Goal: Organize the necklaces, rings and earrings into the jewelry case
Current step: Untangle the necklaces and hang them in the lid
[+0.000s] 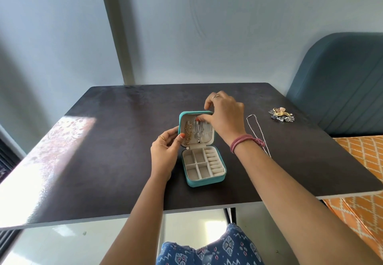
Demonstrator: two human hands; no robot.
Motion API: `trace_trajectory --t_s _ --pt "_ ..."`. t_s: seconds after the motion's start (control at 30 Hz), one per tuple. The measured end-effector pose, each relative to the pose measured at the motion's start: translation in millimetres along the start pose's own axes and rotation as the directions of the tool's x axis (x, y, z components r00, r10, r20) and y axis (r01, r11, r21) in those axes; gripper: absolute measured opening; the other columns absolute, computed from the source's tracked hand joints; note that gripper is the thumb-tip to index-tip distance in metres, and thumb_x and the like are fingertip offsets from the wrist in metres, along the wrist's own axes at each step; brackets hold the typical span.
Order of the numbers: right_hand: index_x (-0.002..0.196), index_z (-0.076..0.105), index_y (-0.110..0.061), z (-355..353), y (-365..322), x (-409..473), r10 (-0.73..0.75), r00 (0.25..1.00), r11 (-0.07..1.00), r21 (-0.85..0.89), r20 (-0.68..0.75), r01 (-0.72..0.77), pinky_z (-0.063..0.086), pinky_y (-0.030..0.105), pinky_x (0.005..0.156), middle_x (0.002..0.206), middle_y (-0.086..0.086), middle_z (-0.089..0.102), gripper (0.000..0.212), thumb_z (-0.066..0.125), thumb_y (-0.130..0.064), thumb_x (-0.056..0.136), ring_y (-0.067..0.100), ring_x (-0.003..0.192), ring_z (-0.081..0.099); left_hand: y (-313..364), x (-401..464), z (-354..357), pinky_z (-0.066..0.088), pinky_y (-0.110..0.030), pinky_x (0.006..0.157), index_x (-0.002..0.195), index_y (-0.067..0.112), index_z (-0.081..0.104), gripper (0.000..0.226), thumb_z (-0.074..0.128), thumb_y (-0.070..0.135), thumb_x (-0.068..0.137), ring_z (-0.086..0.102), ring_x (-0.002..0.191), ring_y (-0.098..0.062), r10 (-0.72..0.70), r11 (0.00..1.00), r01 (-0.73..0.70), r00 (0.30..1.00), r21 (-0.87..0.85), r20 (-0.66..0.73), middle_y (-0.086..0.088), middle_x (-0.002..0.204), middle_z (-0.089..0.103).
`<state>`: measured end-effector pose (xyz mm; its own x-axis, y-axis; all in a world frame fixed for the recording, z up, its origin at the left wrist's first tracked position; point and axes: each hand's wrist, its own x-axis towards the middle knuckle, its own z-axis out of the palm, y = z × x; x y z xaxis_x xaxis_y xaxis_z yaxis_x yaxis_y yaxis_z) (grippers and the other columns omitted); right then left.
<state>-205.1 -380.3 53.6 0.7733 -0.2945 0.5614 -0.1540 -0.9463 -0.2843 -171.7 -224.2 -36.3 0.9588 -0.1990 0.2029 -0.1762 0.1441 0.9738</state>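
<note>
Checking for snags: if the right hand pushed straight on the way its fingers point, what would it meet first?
Probably the silver necklace hanging in the case lid; the right hand already reaches there, though depth is unclear.

A case [204, 168] sits open mid-worktop [103, 161], its lid [196, 129] upright behind the tray, two necklaces [193, 132] hanging inside it. To the right lies a chain [256, 132]; farther right and back, a jewelry pile [282, 115]. A chair [339, 82] stands beyond the worktop's right edge.
</note>
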Motion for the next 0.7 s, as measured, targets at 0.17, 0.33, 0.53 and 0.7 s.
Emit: trace_trajectory --t_s 0.17,0.33,0.53,0.7 --pt "0.091 0.054 -0.017 -2 4 8 0.188 0.944 0.845 0.445 0.272 -0.296 0.054 0.025 0.075 0.092 -0.003 0.068 0.041 0.087 -0.020 0.067 0.009 0.083 0.063 2 -1 -1 0.055 -0.019 0.078 0.106 0.025 0.066 0.022 0.066 0.011 0.089 0.070 0.093 -0.004 -0.007 1.000 0.007 1.000 -0.015 -0.004 0.015 0.094 0.073" --pt "0.094 0.052 -0.014 -1 6 11 0.224 0.858 0.592 0.635 0.461 -0.496 0.055 0.020 0.072 0.096 0.004 0.071 0.043 0.083 0.001 0.068 0.011 0.086 0.067 3 -2 -1 0.056 -0.018 0.077 0.108 0.023 0.065 0.023 0.065 0.010 0.089 0.070 0.094 -0.005 -0.006 1.000 0.006 1.000 -0.028 0.002 0.009 0.100 0.073" --pt "0.094 0.053 -0.015 6 5 13 0.221 0.777 0.386 0.679 0.589 -0.624 0.055 0.034 0.087 0.100 0.008 0.070 0.044 0.076 0.012 0.069 0.023 0.098 0.067 4 -2 -1 0.055 -0.017 0.075 0.104 0.025 0.065 0.022 0.065 0.009 0.089 0.070 0.092 -0.003 -0.012 0.999 0.012 1.000 -0.034 0.002 0.014 0.094 0.072" --pt "0.098 0.054 -0.013 11 7 8 0.173 0.750 0.158 0.733 0.639 -0.661 0.056 0.033 0.084 0.101 0.008 0.068 0.043 0.069 0.018 0.072 0.024 0.099 0.064 3 -1 -1 0.056 -0.019 0.076 0.107 0.022 0.066 0.022 0.065 0.010 0.089 0.070 0.093 -0.005 -0.022 0.999 0.022 1.000 -0.038 -0.007 0.013 0.095 0.073"
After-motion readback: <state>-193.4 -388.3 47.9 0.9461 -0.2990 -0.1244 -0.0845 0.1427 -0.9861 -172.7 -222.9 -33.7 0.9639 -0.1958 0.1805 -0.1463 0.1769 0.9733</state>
